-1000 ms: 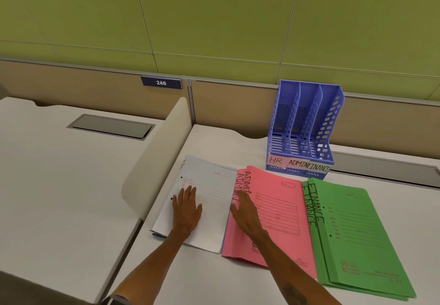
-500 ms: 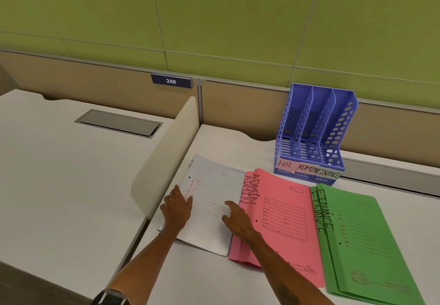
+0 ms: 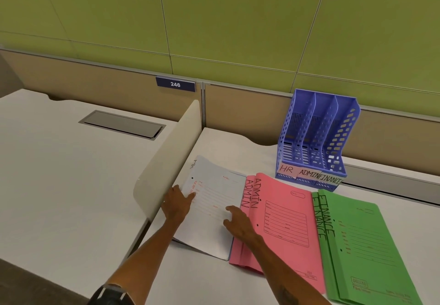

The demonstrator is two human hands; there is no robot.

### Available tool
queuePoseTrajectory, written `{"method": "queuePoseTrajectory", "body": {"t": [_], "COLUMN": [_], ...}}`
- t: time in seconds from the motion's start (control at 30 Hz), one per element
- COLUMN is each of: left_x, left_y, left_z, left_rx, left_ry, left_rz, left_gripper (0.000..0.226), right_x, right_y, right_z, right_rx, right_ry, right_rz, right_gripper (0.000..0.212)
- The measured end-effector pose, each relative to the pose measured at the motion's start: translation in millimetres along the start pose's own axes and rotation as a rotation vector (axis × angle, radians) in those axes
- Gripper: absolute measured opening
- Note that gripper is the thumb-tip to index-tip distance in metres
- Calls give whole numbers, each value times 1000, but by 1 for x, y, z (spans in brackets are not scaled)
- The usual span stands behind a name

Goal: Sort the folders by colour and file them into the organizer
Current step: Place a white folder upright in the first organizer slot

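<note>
On the table (image 3: 221, 142), at the back: a blue organizer (image 3: 314, 138) with three slots, standing upright. Stuck across its front, paper labels (image 3: 309, 175) saying HR, ADMIN and FINANCE.

Just in front of the organizer, flat on the table: pink folders (image 3: 281, 221) in a small pile, marked ADMIN in black.

In front of the organizer and off to its right, touching the pink pile: green folders (image 3: 362, 245), marked FINANCE, also lying flat.

In front of the organizer and off to its left, right up against the pink pile: a white folder (image 3: 214, 209), with the edge far from the organizer lifted a little off the table.

At that lifted edge: the left hand (image 3: 177, 203), thumb pressed on top, other fingers probably curled under the paper, though hidden there. Pinching the white folder.

On the side of the white folder nearer the organizer: the right hand (image 3: 238, 221), loose, bent fingertips resting on the paper, wrapped round nothing.

On the left wrist: a dark band (image 3: 112, 291).

Further left of the organizer: a cream divider (image 3: 166, 161) standing up along the side of the table.

Up and to the left of the organizer: a dark blue number plate (image 3: 175, 84) saying 246.

Behind the organizer: a green wall (image 3: 238, 19).
</note>
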State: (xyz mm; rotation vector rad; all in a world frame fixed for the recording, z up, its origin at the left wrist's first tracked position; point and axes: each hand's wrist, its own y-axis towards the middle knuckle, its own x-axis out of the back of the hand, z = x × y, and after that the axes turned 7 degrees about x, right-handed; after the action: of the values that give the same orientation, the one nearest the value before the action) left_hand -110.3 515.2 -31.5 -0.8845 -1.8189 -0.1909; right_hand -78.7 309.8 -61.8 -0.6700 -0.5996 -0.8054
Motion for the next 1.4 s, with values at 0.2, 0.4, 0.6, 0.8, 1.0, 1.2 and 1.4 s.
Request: {"method": "queuePoseTrajectory", "body": {"t": [0.2,0.4,0.6,0.8,1.0,1.2,1.4], "left_x": [17,25,40,63,63,40,7], "left_y": [8,10,7,-2,-29,-66,-97], "left_z": [-9,-17,-40,-82,-116,-137,-142], "left_rx": [15,-8,-97,-238,-386,-556,-718], "left_ry": [-149,-290,-315,-251,-313,-302,-313], "left_rz": [111,181,185,83,-86,-230,-324], "left_gripper": [71,65,59,56,54,49,44], "right_x": [2,7,24,63,111,160,176], "right_y": [-2,-6,-7,4,10,3,-6], "right_z": [-1,-2,12,45,78,95,82], "right_rx": [-40,-60,-111,-79,-28,-19,-18], "right_ry": [62,146,209,250,414,525,602], "right_rz": [-19,-46,-193,-340,-425,-505,-582], "right_gripper": [56,53,54,55,65,70,42]}}
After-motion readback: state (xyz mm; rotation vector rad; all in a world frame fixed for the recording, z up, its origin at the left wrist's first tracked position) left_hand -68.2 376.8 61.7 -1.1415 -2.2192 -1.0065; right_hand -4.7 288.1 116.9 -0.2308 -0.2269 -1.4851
